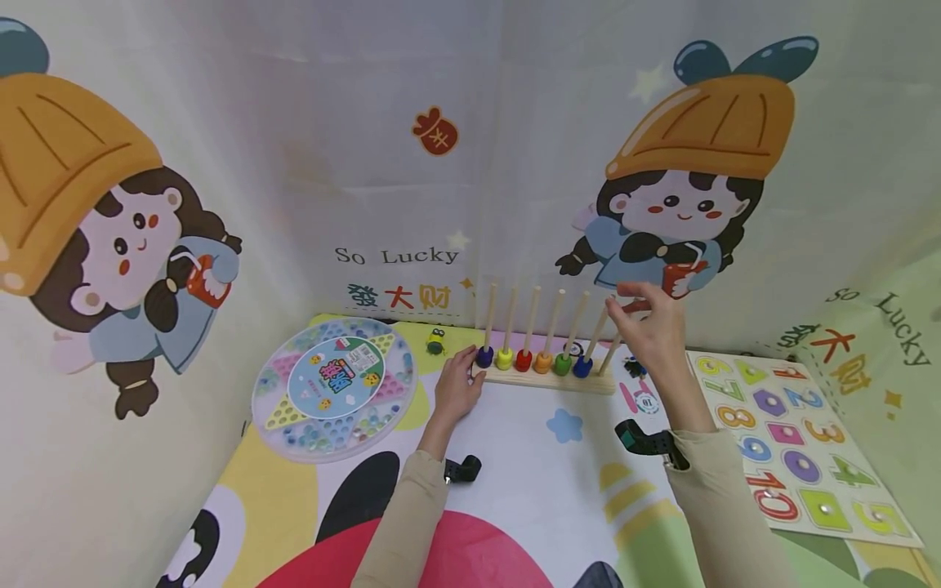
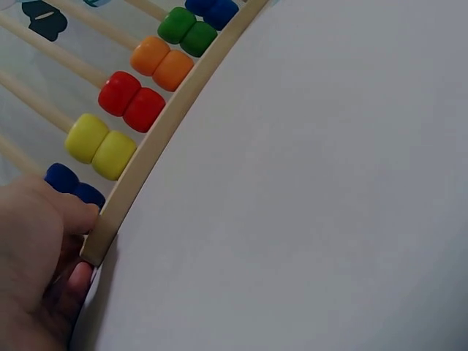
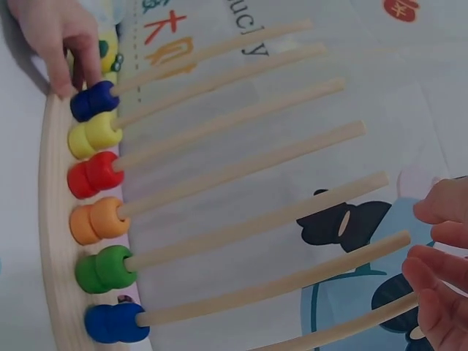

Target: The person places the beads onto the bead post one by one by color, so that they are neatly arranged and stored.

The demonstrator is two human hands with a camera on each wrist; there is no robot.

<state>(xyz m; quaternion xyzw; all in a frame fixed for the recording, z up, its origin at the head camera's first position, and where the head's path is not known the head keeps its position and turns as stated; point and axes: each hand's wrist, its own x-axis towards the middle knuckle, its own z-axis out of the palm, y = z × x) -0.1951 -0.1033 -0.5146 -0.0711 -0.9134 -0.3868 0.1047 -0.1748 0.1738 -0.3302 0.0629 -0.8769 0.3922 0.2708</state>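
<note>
A wooden bead-stacking rack (image 1: 544, 378) stands by the back of the table, with several upright pegs in a row. From left to right the stacks are dark blue (image 2: 72, 186), yellow (image 3: 95, 136), red (image 3: 96, 175), orange (image 3: 100, 220), green (image 3: 106, 268) and blue (image 3: 117, 323), two beads each. The rightmost peg (image 3: 344, 327) carries no beads. My left hand (image 1: 457, 388) grips the left end of the base, beside the dark blue beads. Raised near the top of the rightmost peg, my right hand (image 1: 654, 327) has thumb and fingers bent and apart, with nothing visible between them.
A round marble board game (image 1: 334, 390) lies to the left, and a small yellow figure (image 1: 436, 341) stands behind my left hand. On the right is a number-and-shape puzzle board (image 1: 801, 441). A printed curtain (image 1: 515, 163) rises right behind the rack.
</note>
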